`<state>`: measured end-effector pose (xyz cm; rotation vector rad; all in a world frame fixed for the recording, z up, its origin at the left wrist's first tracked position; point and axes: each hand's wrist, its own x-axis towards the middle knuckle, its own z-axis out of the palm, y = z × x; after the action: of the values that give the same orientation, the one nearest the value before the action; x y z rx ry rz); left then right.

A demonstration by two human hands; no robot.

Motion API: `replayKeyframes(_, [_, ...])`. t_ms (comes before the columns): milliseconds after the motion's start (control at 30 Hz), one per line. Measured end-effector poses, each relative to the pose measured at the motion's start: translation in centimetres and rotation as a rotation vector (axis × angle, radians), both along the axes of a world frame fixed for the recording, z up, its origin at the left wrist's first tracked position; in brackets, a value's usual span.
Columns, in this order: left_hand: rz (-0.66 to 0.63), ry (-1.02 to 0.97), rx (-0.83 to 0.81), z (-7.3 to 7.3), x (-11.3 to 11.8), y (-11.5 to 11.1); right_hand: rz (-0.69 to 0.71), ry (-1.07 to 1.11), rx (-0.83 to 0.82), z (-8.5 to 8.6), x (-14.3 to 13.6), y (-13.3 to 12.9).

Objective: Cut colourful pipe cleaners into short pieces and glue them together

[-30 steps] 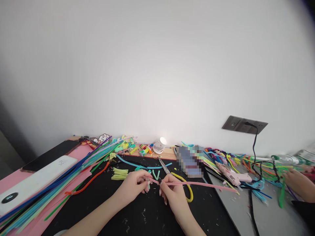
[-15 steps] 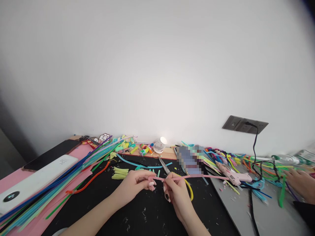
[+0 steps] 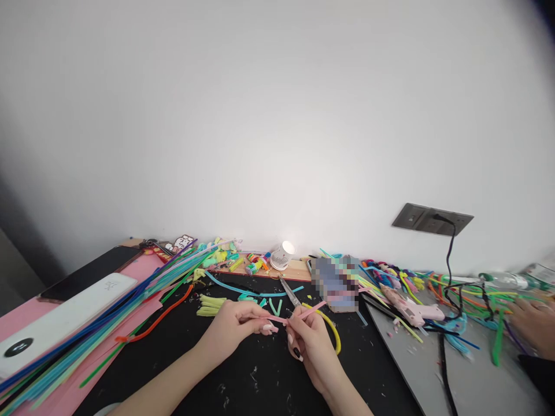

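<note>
A pink pipe cleaner spans my two hands above the black mat. My left hand pinches one end, which is bent back at the fingertips. Close beside it, my right hand grips the same pipe cleaner between thumb and forefinger, and its free part slants up to the right. Just beyond my right hand lie scissors, blades pointing away. A curved yellow pipe cleaner passes behind that hand. Short pale-green pieces lie behind my left hand, near a few teal pieces and a long blue pipe cleaner.
A bundle of long pipe cleaners and a white power bank lie left. A paper cup stands by the wall. Right are a blurred phone, a pink glue gun with black cable, and another person's hand.
The pink pipe cleaner's free part, stretched rightward toward the glue gun before, now angles upward over the phone. My hands have barely shifted.
</note>
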<state>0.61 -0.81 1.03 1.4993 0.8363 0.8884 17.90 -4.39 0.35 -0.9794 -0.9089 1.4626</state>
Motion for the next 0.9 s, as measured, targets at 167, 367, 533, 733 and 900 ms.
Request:
replayKeyframes(167, [0.04,0.048,-0.002,0.06,0.08,-0.07,-0.004,-0.036,-0.007,0.08,-0.1,-0.26])
replayKeyframes(367, [0.054,-0.019,-0.031,-0.11,0.07,0.11,-0.035,-0.046,0.001,-0.1,-0.05,0.0])
replayKeyframes(533, [0.099,-0.174,-0.189,-0.19,0.32,0.42,-0.076,-0.036,0.053,0.12,-0.03,0.12])
replayKeyframes(733, [0.112,-0.293,-0.344,0.42,0.74,-0.18,0.047,-0.1,0.069,0.76,-0.71,-0.24])
replayKeyframes(900, [0.066,-0.242,-0.346,0.21,0.8,-0.17,0.029,-0.165,0.081,0.34,-0.84,-0.08])
